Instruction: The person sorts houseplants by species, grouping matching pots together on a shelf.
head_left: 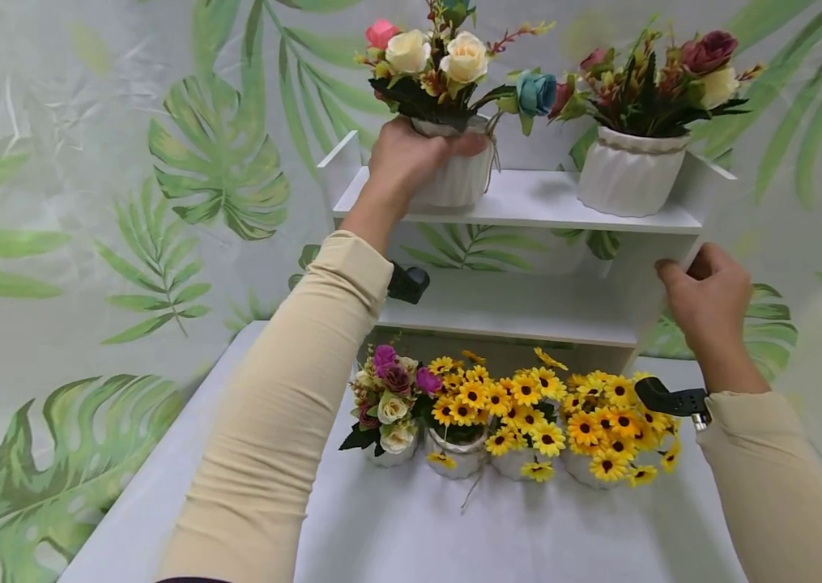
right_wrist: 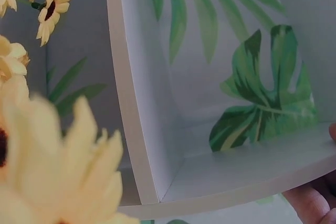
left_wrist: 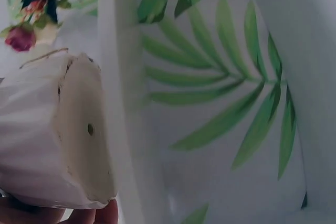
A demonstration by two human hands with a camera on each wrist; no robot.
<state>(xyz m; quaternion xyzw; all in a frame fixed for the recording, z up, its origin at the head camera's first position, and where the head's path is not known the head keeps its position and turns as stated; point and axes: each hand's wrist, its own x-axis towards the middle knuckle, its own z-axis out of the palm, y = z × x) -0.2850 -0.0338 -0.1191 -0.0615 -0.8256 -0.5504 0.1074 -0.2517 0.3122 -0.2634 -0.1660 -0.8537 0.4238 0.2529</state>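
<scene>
The left hand [head_left: 409,156] grips the white flowerpot [head_left: 463,182] of cream roses [head_left: 465,58] at the left of the top shelf [head_left: 527,194]; the right hand [head_left: 713,295] pinches the side panel [head_left: 645,275]. Apparently the pot is being positioned; the next move calls for seating it squarely before releasing.

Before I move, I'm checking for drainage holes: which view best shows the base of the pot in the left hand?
The left wrist view: it faces the base, showing a small hole. The head view shows the pot side-on, partly covered by the left hand, base hidden; the right wrist view shows none of it.
</scene>
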